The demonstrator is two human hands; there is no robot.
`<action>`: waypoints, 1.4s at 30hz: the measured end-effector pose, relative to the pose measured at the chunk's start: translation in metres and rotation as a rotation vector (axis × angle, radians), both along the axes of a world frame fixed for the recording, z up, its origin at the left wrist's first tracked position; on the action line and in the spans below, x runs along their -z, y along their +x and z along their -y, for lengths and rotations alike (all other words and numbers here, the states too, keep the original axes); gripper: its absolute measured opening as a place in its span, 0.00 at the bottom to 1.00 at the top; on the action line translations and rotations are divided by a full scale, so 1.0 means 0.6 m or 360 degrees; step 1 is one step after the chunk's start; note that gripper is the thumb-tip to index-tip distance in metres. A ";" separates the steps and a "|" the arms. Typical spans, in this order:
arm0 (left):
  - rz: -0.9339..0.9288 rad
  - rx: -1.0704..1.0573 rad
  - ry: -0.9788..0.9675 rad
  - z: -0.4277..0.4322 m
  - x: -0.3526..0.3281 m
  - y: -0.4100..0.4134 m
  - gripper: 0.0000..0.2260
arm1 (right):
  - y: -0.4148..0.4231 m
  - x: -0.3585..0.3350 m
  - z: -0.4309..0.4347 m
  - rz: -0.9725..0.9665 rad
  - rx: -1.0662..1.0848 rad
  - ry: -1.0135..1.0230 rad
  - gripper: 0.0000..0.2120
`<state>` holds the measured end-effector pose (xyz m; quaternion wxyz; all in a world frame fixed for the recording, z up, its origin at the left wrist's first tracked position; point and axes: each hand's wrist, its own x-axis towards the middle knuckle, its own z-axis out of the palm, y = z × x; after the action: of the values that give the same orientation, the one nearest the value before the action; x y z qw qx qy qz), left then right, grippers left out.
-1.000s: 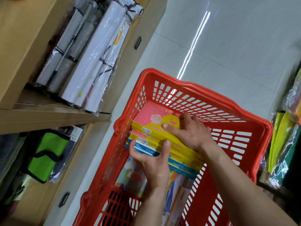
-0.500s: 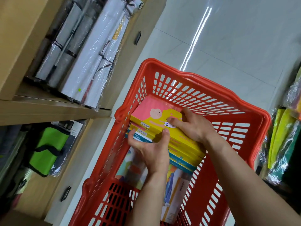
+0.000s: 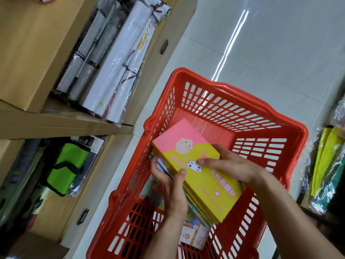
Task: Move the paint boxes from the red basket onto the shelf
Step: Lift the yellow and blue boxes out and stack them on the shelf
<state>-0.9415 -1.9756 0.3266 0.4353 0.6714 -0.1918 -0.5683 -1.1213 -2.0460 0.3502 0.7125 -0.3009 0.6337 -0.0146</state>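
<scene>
A stack of paint boxes [image 3: 209, 182] with a pink and yellow top box is held tilted above the inside of the red basket [image 3: 233, 94]. My left hand [image 3: 172, 186] grips the stack's near-left edge, thumb on top. My right hand [image 3: 235, 168] clasps the right side, fingers over the top box. More boxes [image 3: 195, 235] lie on the basket floor beneath, partly hidden. The wooden shelf [image 3: 61, 122] is at the left.
Plastic-wrapped white rolls [image 3: 115, 68] fill the upper shelf level. A green and black bag [image 3: 67, 165] sits on the lower level. Drawer handles [image 3: 82, 216] face the aisle. Wrapped yellow-green goods [image 3: 328, 165] stand at the right. White tiled floor lies beyond the basket.
Both hands have lifted the stack higher out of the basket and tipped it, so its top face shows more. The view has shifted slightly.
</scene>
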 end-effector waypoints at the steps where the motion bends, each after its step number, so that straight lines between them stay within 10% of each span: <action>1: -0.0031 -0.0007 0.0008 -0.001 0.002 0.002 0.31 | 0.003 -0.007 -0.008 -0.0046 0.0037 -0.0001 0.37; 20: -0.0158 0.0254 -0.0248 0.009 -0.319 0.035 0.40 | 0.047 -0.332 -0.115 0.0297 0.0616 -0.0569 0.23; 42: 0.0724 -0.0406 -0.1064 -0.219 -0.869 0.524 0.36 | 0.544 -0.808 -0.198 0.1059 -0.0157 -0.1377 0.30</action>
<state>-0.6268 -1.8441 0.8482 0.6424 0.6200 -0.3721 -0.2539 -0.7949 -1.9271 0.8348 0.6855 -0.5750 0.2954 -0.3349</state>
